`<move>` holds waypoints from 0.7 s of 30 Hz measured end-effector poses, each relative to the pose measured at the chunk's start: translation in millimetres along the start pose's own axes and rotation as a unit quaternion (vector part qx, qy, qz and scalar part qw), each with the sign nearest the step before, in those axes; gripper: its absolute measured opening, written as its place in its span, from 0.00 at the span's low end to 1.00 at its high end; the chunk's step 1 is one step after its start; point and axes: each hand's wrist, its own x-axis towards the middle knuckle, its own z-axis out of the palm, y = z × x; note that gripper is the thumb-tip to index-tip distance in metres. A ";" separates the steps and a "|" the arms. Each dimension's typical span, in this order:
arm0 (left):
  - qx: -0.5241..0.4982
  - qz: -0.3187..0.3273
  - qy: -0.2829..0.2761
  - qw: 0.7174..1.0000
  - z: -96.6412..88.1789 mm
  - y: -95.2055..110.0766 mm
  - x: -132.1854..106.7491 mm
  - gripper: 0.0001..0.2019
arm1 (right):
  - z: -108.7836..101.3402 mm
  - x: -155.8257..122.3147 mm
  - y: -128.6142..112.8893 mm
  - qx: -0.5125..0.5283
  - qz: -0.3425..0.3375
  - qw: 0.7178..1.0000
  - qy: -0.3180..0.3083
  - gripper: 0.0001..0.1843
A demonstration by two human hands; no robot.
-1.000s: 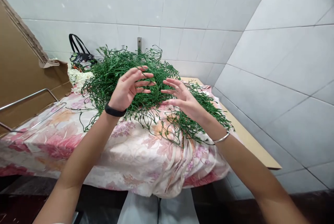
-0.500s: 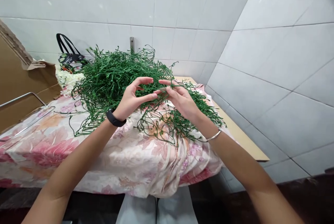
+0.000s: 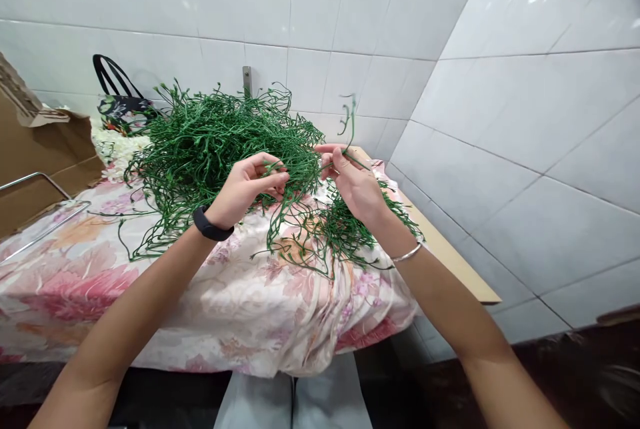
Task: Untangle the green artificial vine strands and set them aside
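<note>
Near the table's far right corner, left hand (image 3: pixel 247 185) and right hand (image 3: pixel 353 182) each pinch wiry green plastic sprigs (image 3: pixel 220 142) heaped on floral cloth (image 3: pixel 150 289).

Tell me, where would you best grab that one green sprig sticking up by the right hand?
Probably low on its stem, where the right hand already pinches the green sprig, coming from the near side. Its curled tip stands free above the green pile, so the bare lower stem looks the firmest part. The left hand pinches strands beside it.

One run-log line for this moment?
left hand: pinching green sprigs | right hand: pinching one sprig upright | pile on floral cloth
</note>
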 end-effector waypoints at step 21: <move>-0.014 0.018 -0.050 0.998 4.8 -0.1 1.0 0.19 | 4.8 -4.7 -5.3 0.053 -0.027 0.995 -0.079 0.10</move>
